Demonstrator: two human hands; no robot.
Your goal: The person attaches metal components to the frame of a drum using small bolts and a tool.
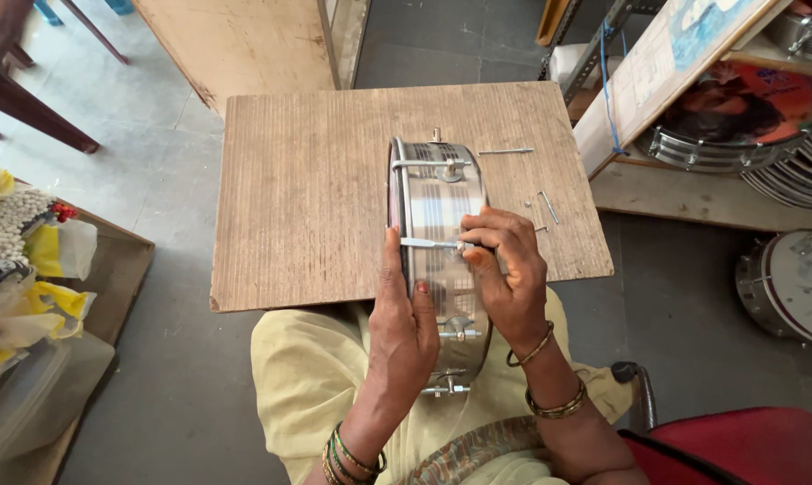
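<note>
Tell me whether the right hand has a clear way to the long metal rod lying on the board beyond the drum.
Probably yes. The rod lies alone on the wooden board, beside the far end of the drum, with nothing over it. The right hand is busy at a fitting on the drum, so it must let go first.

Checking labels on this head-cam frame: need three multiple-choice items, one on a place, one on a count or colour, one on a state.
1. Where does the metal drum stand?
A. on its edge on the wooden board
B. flat on the floor
C. on the shelf

2. What colour is the chair seat at lower right?
A. blue
B. red
C. white

3. What is the right hand doing?
A. resting open on the board
B. hanging clear of the drum
C. pinching a thin metal rod against the drum

Key: 1 A, its rim meets the board and its shell faces up. 2 B, the seat is plainly red. 3 C, the fingers close on the rod's end while the left hand steadies the drum.
</note>
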